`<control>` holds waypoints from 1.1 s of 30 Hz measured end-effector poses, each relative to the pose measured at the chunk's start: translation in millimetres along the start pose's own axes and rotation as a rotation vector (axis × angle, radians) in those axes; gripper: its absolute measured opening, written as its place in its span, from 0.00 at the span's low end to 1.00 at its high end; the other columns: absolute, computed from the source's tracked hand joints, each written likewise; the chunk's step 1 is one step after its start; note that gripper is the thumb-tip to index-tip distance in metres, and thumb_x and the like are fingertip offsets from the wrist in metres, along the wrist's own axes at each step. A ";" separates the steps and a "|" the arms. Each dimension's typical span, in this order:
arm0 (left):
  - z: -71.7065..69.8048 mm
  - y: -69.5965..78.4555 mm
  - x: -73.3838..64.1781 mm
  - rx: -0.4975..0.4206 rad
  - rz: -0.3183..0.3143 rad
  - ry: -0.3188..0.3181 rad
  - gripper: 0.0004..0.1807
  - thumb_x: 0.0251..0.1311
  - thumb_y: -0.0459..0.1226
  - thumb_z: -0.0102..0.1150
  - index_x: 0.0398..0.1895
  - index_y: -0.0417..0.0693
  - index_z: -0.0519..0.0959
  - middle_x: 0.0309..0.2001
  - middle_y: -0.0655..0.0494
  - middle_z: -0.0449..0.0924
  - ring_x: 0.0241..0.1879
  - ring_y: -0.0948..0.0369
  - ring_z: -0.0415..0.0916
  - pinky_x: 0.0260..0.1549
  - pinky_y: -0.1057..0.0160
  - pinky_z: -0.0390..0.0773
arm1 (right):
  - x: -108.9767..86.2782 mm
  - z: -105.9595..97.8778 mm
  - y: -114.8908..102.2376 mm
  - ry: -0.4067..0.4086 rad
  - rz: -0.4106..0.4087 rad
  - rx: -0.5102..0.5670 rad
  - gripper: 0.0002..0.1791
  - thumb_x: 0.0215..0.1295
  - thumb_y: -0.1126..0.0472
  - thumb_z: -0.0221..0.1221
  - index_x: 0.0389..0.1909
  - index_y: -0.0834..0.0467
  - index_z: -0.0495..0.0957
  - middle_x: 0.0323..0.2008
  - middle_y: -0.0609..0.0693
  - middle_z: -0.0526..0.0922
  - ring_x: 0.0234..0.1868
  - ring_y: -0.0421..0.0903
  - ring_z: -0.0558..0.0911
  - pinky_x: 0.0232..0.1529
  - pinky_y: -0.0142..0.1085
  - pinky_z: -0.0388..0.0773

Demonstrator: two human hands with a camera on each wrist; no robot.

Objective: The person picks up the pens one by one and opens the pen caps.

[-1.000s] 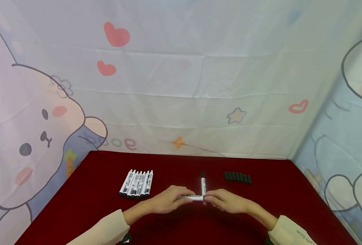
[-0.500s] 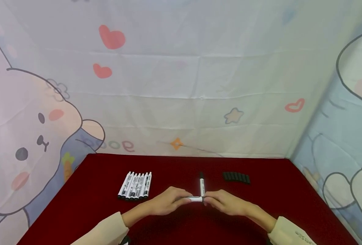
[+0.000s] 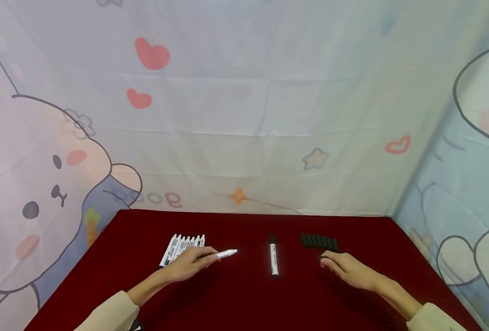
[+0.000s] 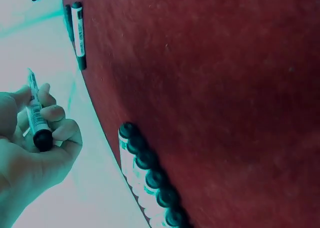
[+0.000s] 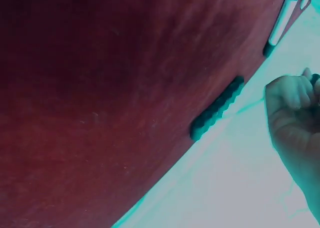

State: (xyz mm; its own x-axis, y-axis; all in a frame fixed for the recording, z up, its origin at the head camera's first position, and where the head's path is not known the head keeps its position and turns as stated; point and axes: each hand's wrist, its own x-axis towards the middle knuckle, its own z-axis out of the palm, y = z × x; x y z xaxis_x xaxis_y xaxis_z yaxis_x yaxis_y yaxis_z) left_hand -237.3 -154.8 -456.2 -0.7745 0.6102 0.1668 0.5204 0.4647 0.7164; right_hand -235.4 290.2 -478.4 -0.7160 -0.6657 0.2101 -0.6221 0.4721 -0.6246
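Observation:
My left hand (image 3: 186,264) grips a white marker (image 3: 226,253) with its cap off, the bare tip pointing right. In the left wrist view the fingers are curled round this marker (image 4: 36,110), its black end facing the camera. Under and beyond that hand lies a row of several uncapped white markers (image 3: 173,248). My right hand (image 3: 352,271) pinches a small black marker cap (image 5: 315,79), mostly hidden by the fingers. Just beyond it is a row of several black caps (image 3: 319,241). Between the hands one capped marker (image 3: 274,260) lies by itself on the cloth.
A dark red cloth (image 3: 244,299) covers the table. Behind it hangs a pale printed curtain (image 3: 244,138), which also runs along the right side. A dark object (image 3: 136,325) shows partly beneath the left sleeve.
My hands, earlier together at the marker near the middle, have parted. The left moved left with the uncapped marker; the right moved right with the cap. The capped marker stayed on the cloth.

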 end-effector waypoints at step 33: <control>-30.5 -25.8 -31.3 0.138 -0.070 0.187 0.13 0.66 0.33 0.65 0.50 0.35 0.82 0.38 0.46 0.87 0.34 0.61 0.83 0.30 0.68 0.80 | 5.8 14.3 -10.4 -0.117 -0.026 -0.031 0.13 0.78 0.55 0.55 0.55 0.54 0.81 0.42 0.42 0.77 0.36 0.28 0.69 0.36 0.27 0.74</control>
State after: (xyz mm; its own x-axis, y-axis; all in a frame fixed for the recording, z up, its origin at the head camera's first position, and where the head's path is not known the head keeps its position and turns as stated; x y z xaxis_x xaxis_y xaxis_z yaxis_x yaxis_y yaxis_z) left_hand -237.5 -205.6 -459.3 -0.8568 0.4500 0.2519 0.4975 0.5928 0.6333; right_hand -228.6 273.2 -481.4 -0.6590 -0.7398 0.1357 -0.6508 0.4704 -0.5960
